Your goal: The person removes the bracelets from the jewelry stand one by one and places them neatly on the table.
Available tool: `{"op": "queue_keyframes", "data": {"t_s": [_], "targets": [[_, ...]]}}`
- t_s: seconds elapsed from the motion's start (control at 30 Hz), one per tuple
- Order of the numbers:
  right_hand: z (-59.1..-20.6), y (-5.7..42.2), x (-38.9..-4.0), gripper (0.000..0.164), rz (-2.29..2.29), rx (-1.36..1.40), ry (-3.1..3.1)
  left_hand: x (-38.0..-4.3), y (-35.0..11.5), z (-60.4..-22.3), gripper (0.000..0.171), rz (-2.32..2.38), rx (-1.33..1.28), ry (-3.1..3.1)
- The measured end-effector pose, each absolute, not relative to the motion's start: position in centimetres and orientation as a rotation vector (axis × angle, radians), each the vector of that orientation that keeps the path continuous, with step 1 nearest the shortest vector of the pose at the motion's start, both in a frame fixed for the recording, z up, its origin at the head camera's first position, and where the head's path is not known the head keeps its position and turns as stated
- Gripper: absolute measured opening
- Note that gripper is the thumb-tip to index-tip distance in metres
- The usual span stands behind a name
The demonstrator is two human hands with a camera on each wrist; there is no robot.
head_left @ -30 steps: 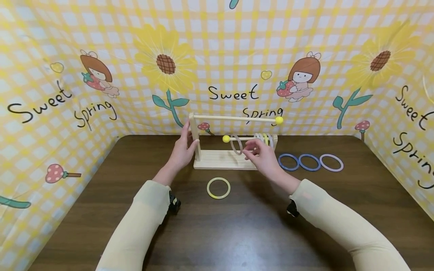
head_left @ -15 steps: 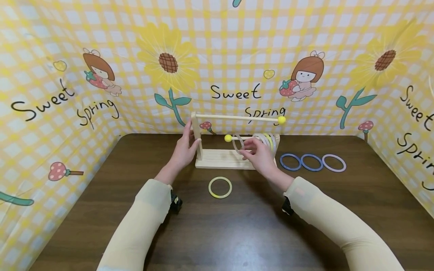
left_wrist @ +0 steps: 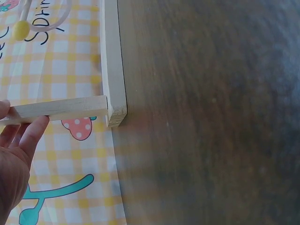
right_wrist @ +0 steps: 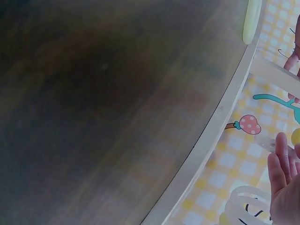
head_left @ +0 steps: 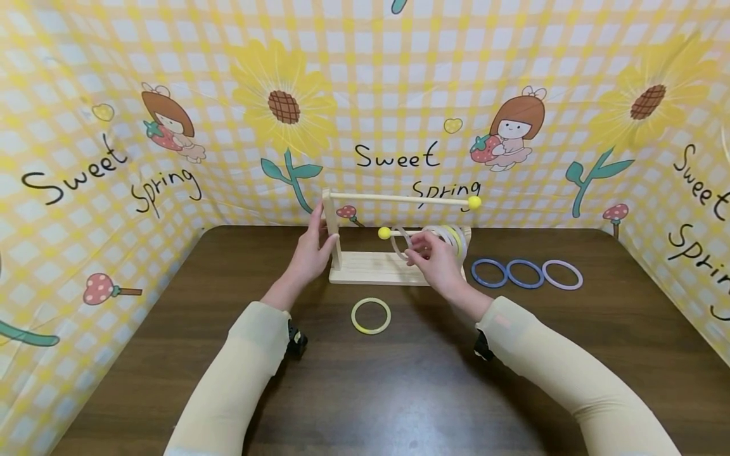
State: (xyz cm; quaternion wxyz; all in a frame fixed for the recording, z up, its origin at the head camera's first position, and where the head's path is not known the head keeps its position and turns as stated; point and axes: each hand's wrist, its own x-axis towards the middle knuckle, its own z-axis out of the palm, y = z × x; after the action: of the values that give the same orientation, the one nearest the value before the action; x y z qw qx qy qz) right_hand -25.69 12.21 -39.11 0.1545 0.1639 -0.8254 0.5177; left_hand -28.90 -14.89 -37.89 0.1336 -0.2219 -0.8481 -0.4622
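A wooden stand [head_left: 365, 273] has an upper rod [head_left: 399, 197] and a lower rod, each tipped with a yellow ball. My left hand [head_left: 309, 254] holds the stand's left post [head_left: 333, 235], thumb on one side and fingers on the other, as the left wrist view also shows. Just inside the lower rod's yellow ball [head_left: 384, 233], a pale translucent ring [head_left: 393, 244] hangs around the rod. My right hand [head_left: 438, 261] pinches that ring at its right edge. Behind this hand, several whitish and yellow rings [head_left: 463, 242] sit on the same rod, partly hidden.
A yellow ring [head_left: 371, 332] lies on the brown table [head_left: 365, 392] in front of the stand. Two blue rings [head_left: 489, 285] and a lilac ring [head_left: 563, 288] lie in a row to the right. A checked cloth [head_left: 393, 95] rises behind the table.
The right hand and the pale ring stay near the lower rod's ball end. Rings behind the hand have spread and tilted a little. The head view has shifted slightly; the left hand still holds the post.
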Motion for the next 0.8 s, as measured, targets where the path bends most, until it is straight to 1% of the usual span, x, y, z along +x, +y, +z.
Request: {"op": "queue_keyframes", "data": {"t_s": [0.43, 0.8], "targets": [[-38.5, 11.1, -25.6, 0.018, 1.379, 0.505, -2.366, -28.8, -14.8, -37.8, 0.074, -1.359, -0.626, -2.469], [-37.9, 9.8, -25.6, 0.018, 1.5, 0.578, -2.328, -28.8, -14.8, -37.9, 0.074, -1.364, -0.646, -2.455]]}}
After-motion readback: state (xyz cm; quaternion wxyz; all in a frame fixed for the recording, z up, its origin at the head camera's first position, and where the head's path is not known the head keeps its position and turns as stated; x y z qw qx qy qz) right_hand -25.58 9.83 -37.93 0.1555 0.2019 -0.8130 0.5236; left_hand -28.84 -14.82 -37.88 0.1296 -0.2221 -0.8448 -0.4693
